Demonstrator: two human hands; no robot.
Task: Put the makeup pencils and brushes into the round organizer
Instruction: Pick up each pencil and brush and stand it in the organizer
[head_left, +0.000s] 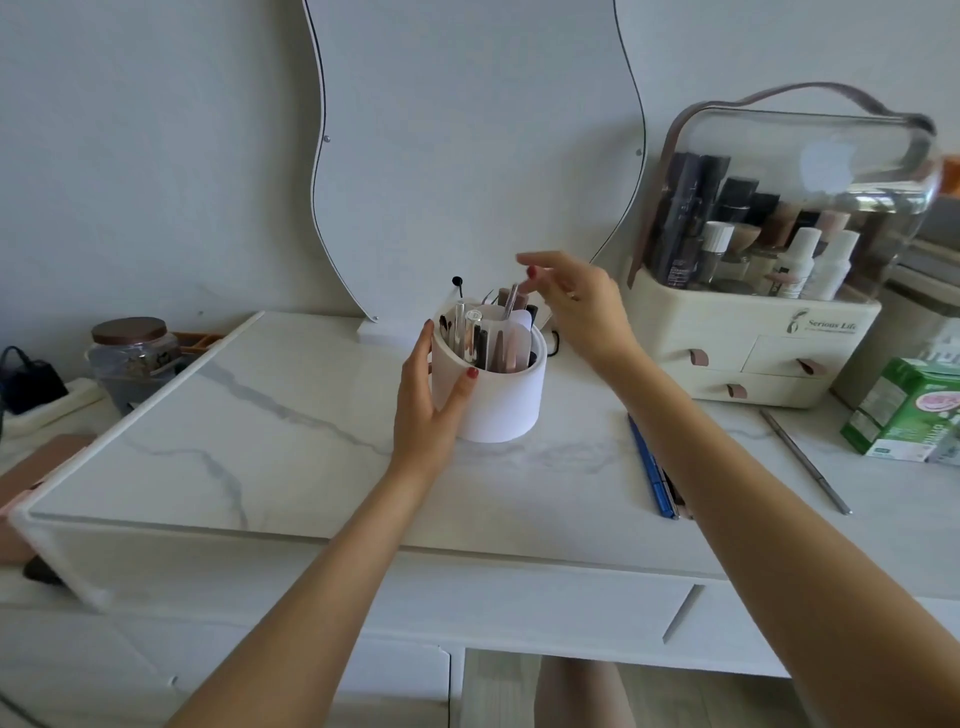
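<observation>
**deskwatcher:** Clutter was mostly off to the right side of the marble tabletop (260, 441): a cream cosmetics case (769, 312) with a clear domed lid packed with bottles, a green carton (904, 415) beside it, and a wavy mirror (467, 145) on the wall right behind the white round organizer (498, 395). A lidded glass jar (132, 353) sat far left. Nothing stood between the hands and the organizer.

**brushfan22:** Where were the hands?

**deskwatcher:** The left hand (434, 410) was wrapped on the organizer's left wall, fingers spread around it. The right hand (576, 306) hovered above the rim, fingertips pinching a slim clear-handled brush (510, 304), which stood nearly upright, lower end already down in a back compartment.

**brushfan22:** How many were left out?

**deskwatcher:** Two for sure: a blue pencil (649, 467) lying lengthwise under the right forearm, pointing away from the camera, and a thin silver pencil (805, 462) lying at a slant farther right. Maybe another dark one sat tucked beside the blue, hard to tell. Inside the organizer, I counted roughly eight sticks, all upright.
</observation>
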